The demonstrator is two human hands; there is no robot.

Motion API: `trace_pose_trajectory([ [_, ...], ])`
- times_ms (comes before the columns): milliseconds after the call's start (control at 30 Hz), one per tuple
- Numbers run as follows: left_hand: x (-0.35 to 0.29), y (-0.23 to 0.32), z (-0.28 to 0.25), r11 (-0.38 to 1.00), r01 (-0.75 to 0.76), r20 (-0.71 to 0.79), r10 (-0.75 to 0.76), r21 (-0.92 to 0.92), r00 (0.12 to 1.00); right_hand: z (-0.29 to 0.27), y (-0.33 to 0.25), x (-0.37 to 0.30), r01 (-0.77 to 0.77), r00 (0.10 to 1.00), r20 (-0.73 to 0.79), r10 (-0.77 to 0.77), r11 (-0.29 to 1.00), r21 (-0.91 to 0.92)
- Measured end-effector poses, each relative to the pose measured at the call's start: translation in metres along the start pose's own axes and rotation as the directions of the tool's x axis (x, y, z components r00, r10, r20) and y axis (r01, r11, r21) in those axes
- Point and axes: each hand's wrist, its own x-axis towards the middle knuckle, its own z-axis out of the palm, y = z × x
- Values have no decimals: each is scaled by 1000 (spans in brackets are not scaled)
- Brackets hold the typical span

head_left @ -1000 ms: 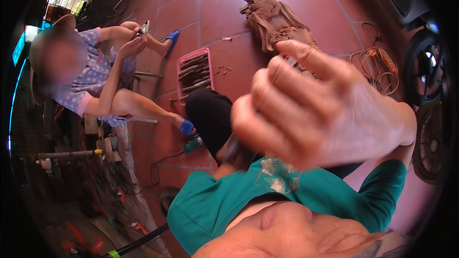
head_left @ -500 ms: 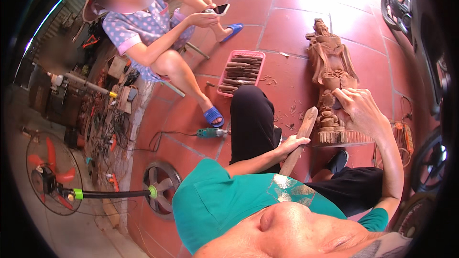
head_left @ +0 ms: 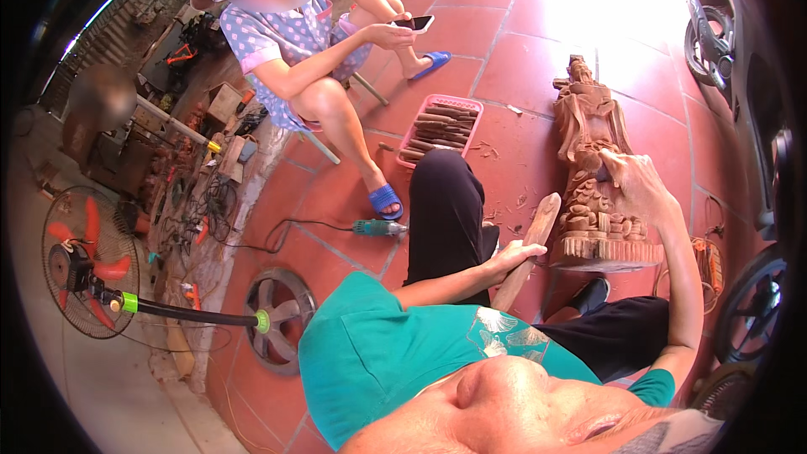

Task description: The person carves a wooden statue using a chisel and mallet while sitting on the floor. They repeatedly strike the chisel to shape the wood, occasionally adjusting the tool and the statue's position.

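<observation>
A brown carved wooden statue (head_left: 593, 122) lies on the tiled floor in front of me, its ridged base toward me. Against its middle, my right hand (head_left: 640, 189) has its fingers bent round a small dark piece (head_left: 603, 171), too hidden to name. My left hand (head_left: 514, 261) grips a long wooden club (head_left: 542, 223), rounded at its far end, which slants across beside the statue's base. The club's lower end is near my green shirt.
Left of the statue a pink basket (head_left: 480, 109) holds several dark wooden-handled tools. A teal power tool (head_left: 378, 228) lies by my knee. A seated person (head_left: 294, 67) holds a phone (head_left: 418, 24). A fan (head_left: 88, 261) stands left, and a motorbike (head_left: 740, 76) stands right.
The view has shifted, so the surroundings sit a little lower and to the right. My right hand has moved slightly along the statue; my left hand keeps its grip on the club.
</observation>
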Motion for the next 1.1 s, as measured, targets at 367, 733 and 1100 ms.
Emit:
trace_pose_trajectory([
  [367, 30, 24, 33, 958, -70, -43, 60, -279, 997, 2, 35, 2, -121, 962, -254, 97, 989, -82],
  [733, 72, 0, 31, 952, -5, -61, -15, -307, 998, 32, 112, 29, -367, 922, -87, 377, 923, 120],
  [1100, 83, -4, 22, 963, -39, -187, -12, -266, 982, 136, 176, 52, -456, 884, 213, 417, 870, 187],
])
